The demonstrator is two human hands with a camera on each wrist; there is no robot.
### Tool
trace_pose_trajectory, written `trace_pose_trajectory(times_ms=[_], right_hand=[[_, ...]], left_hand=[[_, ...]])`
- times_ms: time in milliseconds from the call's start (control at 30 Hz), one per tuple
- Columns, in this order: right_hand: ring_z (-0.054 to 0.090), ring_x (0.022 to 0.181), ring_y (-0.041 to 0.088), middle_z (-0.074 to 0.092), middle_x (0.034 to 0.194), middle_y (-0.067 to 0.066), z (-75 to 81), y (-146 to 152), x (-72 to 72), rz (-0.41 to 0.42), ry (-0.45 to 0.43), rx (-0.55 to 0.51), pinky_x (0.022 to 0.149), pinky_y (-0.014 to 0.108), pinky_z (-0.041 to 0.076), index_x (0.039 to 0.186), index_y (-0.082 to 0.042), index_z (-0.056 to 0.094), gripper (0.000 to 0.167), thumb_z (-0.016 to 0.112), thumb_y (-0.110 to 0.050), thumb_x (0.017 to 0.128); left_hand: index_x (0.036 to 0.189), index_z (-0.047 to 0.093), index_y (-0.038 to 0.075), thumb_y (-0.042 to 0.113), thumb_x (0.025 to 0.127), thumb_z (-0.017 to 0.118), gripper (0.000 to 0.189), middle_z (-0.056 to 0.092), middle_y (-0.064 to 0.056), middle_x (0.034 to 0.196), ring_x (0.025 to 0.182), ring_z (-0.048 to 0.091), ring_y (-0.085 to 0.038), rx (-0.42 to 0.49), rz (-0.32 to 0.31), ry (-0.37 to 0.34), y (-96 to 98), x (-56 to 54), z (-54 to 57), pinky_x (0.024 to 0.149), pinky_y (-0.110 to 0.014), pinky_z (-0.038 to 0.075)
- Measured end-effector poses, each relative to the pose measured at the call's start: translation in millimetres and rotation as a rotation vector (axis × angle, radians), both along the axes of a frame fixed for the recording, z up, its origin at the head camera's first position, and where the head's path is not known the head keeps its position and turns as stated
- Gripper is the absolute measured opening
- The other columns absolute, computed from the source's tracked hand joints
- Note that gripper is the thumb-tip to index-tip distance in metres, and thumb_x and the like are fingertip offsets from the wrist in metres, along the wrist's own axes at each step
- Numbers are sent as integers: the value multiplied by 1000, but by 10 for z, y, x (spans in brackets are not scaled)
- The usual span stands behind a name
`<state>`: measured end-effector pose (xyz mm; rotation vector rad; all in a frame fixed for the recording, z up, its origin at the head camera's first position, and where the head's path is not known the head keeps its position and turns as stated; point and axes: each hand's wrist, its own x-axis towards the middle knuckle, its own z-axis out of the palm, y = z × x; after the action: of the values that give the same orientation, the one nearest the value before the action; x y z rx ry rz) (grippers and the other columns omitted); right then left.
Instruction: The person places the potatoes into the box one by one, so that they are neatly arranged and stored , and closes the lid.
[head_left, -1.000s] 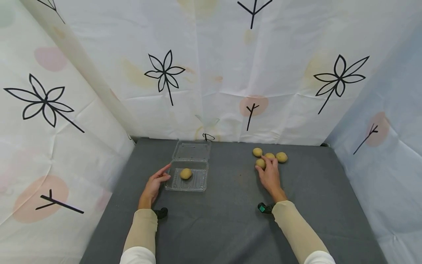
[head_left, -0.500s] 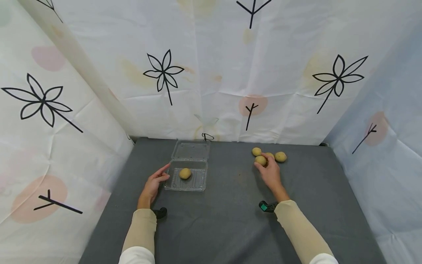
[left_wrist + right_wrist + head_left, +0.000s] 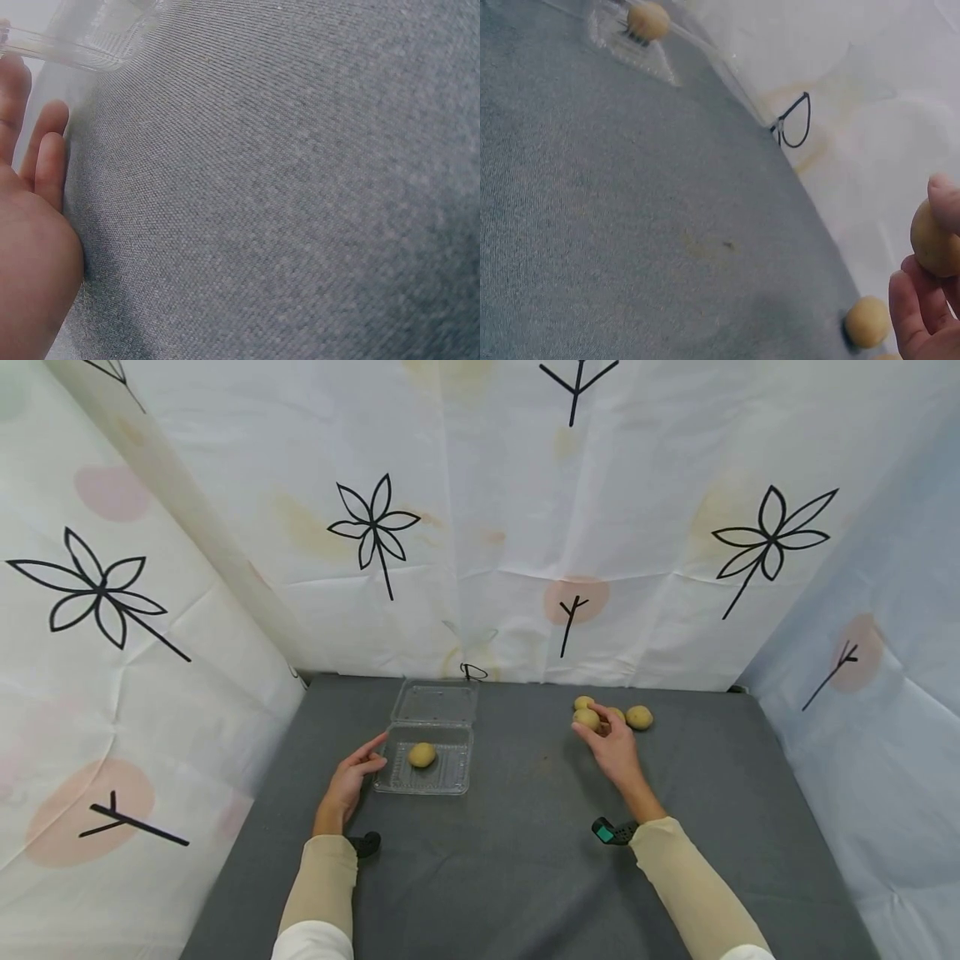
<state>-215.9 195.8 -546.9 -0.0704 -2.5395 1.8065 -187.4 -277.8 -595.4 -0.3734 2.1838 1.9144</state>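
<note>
My right hand pinches a potato between thumb and fingers. In the right wrist view that potato is up off the table. Behind the hand lie more potatoes, one at the right, one at the back and one partly hidden by the fingers. A clear plastic clamshell box stands at the left with its lid folded back; a single potato sits in its base. My left hand touches the box's left side with its fingers extended; the left wrist view shows the palm.
A grey cloth covers the table. White printed curtains enclose its back and sides. A black device is on the right wrist, another on the left.
My right hand has lifted the pinched potato from among the others and moved it slightly up and to the left. My left hand and the box have stayed in place.
</note>
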Motion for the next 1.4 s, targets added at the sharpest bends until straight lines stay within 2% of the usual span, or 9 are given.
trace_pose_trajectory(times_ms=[100, 233, 333, 467, 533, 667, 933, 1067, 1400], right_hand=[[58, 120, 26, 51, 145, 17, 31, -19, -3, 7, 5, -10, 81, 10, 46, 151, -8, 48, 63, 70, -33, 98], [56, 108, 5, 49, 148, 16, 76, -46, 2, 37, -6, -29, 80, 11, 46, 151, -7, 48, 62, 70, -31, 98], [53, 101, -4, 48, 149, 18, 230, -93, 63, 69, -31, -23, 80, 11, 46, 151, -5, 47, 59, 68, -25, 100], [62, 110, 14, 53, 145, 21, 253, -137, 81, 96, -22, 16, 80, 14, 47, 150, -8, 49, 57, 67, -26, 100], [62, 112, 19, 56, 142, 19, 179, -149, 63, 104, -2, 32, 80, 17, 48, 150, -11, 50, 56, 67, -30, 100], [62, 103, 10, 62, 133, 17, 128, -206, 56, 120, 33, 40, 78, 21, 50, 147, -13, 53, 54, 69, -32, 99], [65, 110, 28, 67, 126, 18, 162, -332, 89, 141, 54, 59, 81, 26, 51, 145, -13, 55, 52, 69, -31, 98], [65, 111, 31, 67, 126, 18, 186, -387, 121, 160, 52, 93, 81, 28, 52, 147, -14, 53, 54, 69, -32, 99], [67, 108, 30, 69, 123, 14, 269, -570, 133, 209, 68, 88, 77, 31, 53, 145, -18, 54, 53, 71, -33, 97]], left_hand=[[155, 46, 26, 18, 104, 59, 53, 53, 10, 100, 137, 34, -23, 1, -9, 9, -7, 2, -4, 127, -56, 11], [155, 47, 26, 19, 104, 59, 52, 53, 10, 100, 137, 34, -22, 6, -8, 13, -16, 0, -5, 127, -55, 11], [155, 46, 25, 21, 103, 61, 54, 53, 10, 101, 138, 34, -22, 6, -9, 13, -14, 1, 2, 127, -56, 10], [155, 46, 25, 20, 103, 60, 54, 54, 10, 101, 140, 33, -23, 7, -13, 12, -16, 1, 5, 127, -56, 10], [155, 46, 25, 19, 104, 59, 53, 53, 10, 100, 140, 33, -24, 9, -16, 12, -19, 0, 3, 127, -56, 10], [155, 47, 25, 18, 104, 59, 53, 52, 10, 100, 139, 34, -23, 4, -17, 20, -17, 0, 0, 127, -57, 11], [155, 46, 25, 16, 104, 58, 53, 53, 10, 99, 140, 33, -23, 7, -17, 17, -8, 9, 21, 127, -57, 11], [154, 47, 24, 16, 104, 58, 52, 53, 10, 99, 141, 33, -23, 7, -13, 14, -1, 21, 27, 127, -57, 11], [155, 46, 24, 17, 105, 57, 52, 53, 10, 99, 140, 34, -24, 1, -30, 29, -3, 21, 24, 127, -58, 11]])
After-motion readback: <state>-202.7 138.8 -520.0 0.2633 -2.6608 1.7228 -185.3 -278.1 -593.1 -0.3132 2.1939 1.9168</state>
